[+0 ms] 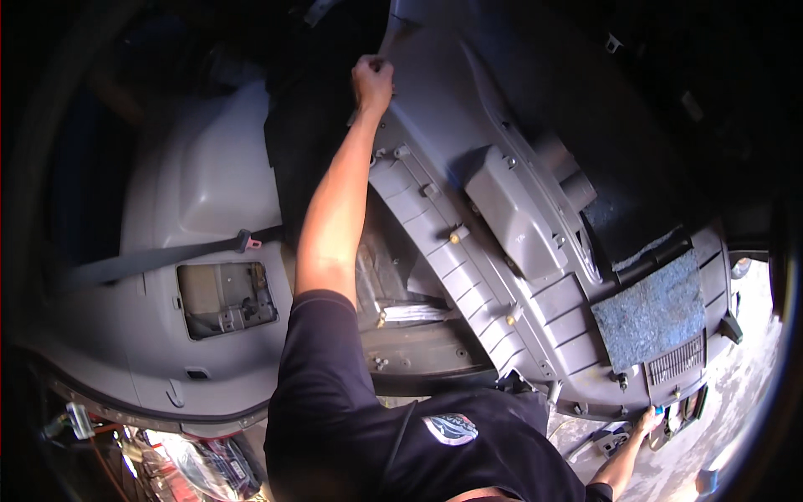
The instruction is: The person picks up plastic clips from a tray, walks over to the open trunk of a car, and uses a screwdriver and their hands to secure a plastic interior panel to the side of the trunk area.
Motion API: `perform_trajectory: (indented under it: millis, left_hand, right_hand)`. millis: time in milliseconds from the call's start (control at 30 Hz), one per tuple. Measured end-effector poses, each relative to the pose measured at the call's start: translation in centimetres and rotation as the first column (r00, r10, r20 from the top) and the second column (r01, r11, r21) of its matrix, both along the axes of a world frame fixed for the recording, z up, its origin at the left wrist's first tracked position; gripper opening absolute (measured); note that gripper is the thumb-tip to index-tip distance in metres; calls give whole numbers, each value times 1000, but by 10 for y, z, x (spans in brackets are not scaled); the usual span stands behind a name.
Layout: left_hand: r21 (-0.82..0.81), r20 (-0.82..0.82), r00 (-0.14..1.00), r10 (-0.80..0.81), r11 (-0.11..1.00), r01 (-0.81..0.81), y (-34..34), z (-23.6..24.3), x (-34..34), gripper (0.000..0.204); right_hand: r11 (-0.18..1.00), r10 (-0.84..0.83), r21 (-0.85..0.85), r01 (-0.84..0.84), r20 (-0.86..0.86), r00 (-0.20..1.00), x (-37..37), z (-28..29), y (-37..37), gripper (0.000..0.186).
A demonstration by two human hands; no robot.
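Observation:
A large grey plastic trim panel (pixel 418 209) lies slantwise across the right half, its ribbed back with yellowish clips showing. My left arm is stretched far forward. My left hand (pixel 374 82) is closed on the panel's far left edge, its fingertips partly hidden. Low on the right, my right hand (pixel 647 420) grips the panel's near edge, with a small blue patch at the fingers that I cannot make out. A blue-grey fibre pad (pixel 652 309) and a raised grey box-shaped cover (pixel 514 213) sit on the panel's back.
On the left stands another grey side trim (pixel 226 192) with a square opening (pixel 227 301) and a seat belt (pixel 167 261) across it. Bare metal bodywork (pixel 427 351) shows between the panels. Assorted items (pixel 209 464) lie at lower left. Concrete floor (pixel 744 360) shows at right.

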State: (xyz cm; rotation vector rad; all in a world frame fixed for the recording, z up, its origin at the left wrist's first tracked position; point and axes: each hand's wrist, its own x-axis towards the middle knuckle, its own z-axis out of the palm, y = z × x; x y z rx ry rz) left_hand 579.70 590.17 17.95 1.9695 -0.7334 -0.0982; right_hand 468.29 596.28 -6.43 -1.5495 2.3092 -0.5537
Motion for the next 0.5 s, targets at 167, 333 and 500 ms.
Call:
perform_trajectory:
  millis: [167,333,500]
  left_hand:
    - [47,446,892,-80,997,66,-60,-8,58,21]
    - [69,549,834,-54,997,19,-82,-5,71,17]
    - [133,584,794,-171,985,114,-80,-3,68,15]
  right_hand:
    - [996,-48,79,43,67,997,29,14,-2,31]
    - [999,-37,-19,39,108,994,23,6,0,28]
    - [995,-93,34,90,119,988,17,2,-1,29]
